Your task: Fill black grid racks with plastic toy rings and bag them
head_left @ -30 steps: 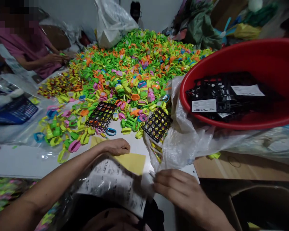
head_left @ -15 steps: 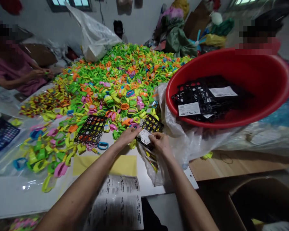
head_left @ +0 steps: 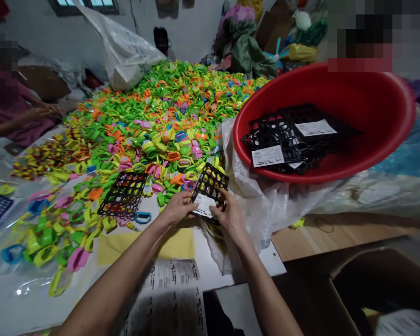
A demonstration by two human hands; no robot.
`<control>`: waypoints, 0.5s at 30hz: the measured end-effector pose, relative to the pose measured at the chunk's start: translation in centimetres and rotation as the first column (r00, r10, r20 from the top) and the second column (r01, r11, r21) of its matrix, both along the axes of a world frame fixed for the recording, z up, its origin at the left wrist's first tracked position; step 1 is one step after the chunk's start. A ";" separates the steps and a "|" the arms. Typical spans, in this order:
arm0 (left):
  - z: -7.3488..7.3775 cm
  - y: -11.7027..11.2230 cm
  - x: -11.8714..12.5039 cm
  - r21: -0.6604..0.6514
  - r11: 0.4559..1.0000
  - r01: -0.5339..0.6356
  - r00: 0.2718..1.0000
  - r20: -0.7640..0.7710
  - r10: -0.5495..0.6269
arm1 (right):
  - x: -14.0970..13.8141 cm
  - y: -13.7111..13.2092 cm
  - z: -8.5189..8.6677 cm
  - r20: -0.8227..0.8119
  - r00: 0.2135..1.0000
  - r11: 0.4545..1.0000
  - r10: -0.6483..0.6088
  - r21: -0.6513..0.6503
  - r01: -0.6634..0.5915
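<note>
across the white tabletop [head_left: 203, 266], a bare strip runs between yellow sheet [head_left: 147, 245] and crumpled plastic [head_left: 280, 205]; bright plastic bands [head_left: 175, 112] crowd the back. here's the black lattice tray [head_left: 213, 182], near the heap's front: left hand [head_left: 178, 206] and right hand [head_left: 232, 215] pinching opposite sides, thumbs at its white label [head_left: 203, 205]. to the right, the red tub [head_left: 378, 102] holds labelled black trays [head_left: 273, 128]!

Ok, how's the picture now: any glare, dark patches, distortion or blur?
Head view: bright glints on the clear plastic, lower left; head view: deep shadow inside the box, lower right; head view: the tub looks stretched sideways; head view: the held tray is fairly sharp, but small print on its label is unreadable.
</note>
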State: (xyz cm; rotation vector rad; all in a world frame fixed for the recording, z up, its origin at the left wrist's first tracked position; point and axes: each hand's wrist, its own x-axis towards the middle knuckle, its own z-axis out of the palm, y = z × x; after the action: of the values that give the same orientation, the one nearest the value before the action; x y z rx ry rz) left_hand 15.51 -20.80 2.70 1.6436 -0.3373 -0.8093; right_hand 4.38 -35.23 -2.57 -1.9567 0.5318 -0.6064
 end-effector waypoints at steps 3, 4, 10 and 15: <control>0.5 1.7 -1.9 -0.061 0.990 -0.128 0.991 -0.035 0.126 | -2.4 1.0 1.7 0.113 0.989 0.951 -0.095 -0.283 0.124; 0.7 2.1 -2.6 -0.067 0.983 -0.170 0.985 -0.051 0.167 | -3.0 1.5 2.4 0.157 0.981 0.929 -0.110 -0.334 0.158; 3.0 4.0 -4.5 -0.148 0.961 -0.232 0.971 0.015 0.237 | -3.6 5.4 5.3 0.065 0.956 0.711 0.287 -0.683 -0.167; 5.2 9.0 -2.0 -0.204 0.874 -0.441 0.882 0.082 0.464 | -5.7 4.9 4.7 0.064 0.962 0.665 0.266 -0.735 -0.135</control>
State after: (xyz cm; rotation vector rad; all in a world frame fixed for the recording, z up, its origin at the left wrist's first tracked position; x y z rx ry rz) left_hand 13.52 -11.78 7.88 1.5218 -0.0983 -0.3073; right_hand -1.36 -30.34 2.16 -2.6338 -0.0825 -0.9239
